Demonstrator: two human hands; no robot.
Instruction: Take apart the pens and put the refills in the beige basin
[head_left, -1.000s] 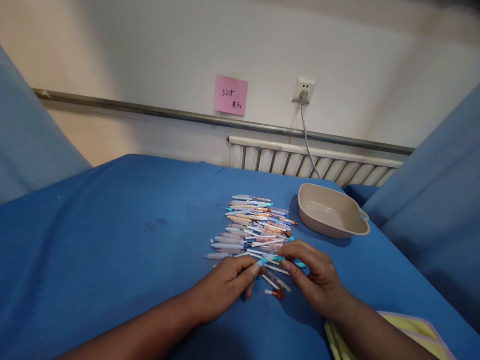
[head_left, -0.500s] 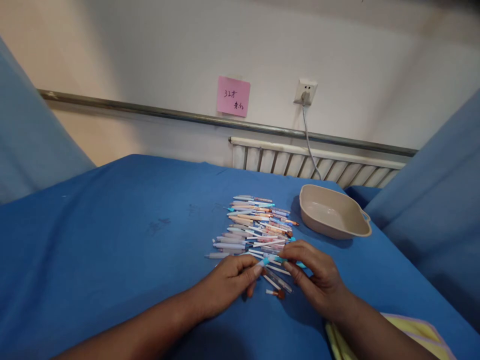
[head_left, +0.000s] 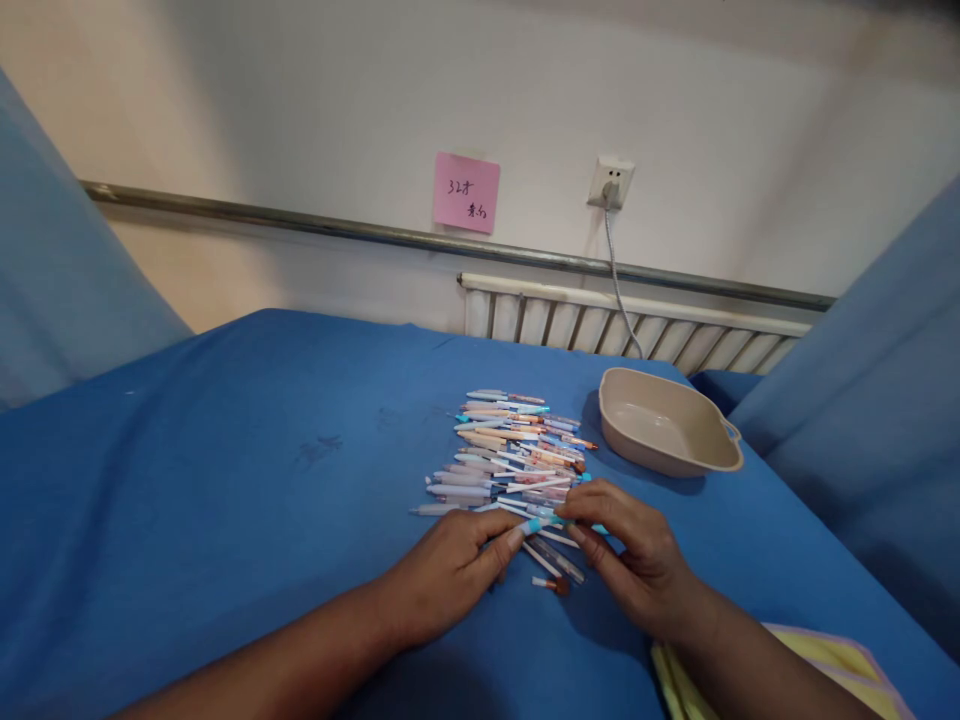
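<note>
Between my two hands is a pen [head_left: 532, 526] with a light-blue section. My left hand [head_left: 450, 570] is closed around its left part, thumb on top. The thumb and fingertips of my right hand [head_left: 630, 550] pinch its right end. Just beyond my hands, a spread of disassembled pens [head_left: 480, 440] lies in a rough column: pale barrels, white refills and clear or coloured parts. A small brown-and-white pen piece [head_left: 553, 584] lies nearest me, below the pen. My fingers hide some of the parts beneath.
A beige plastic basin [head_left: 667, 425] stands at the right on the blue cloth [head_left: 225, 480]. A yellow folded cloth [head_left: 817, 665] lies at the lower right, partly under my right forearm. Behind are a radiator [head_left: 555, 315], a metal rail [head_left: 337, 228] and a plugged-in cable [head_left: 615, 270].
My left hand has shifted slightly and its lower fingers have tucked in under the pen. The pen lies a little flatter; my right hand is almost unmoved.
</note>
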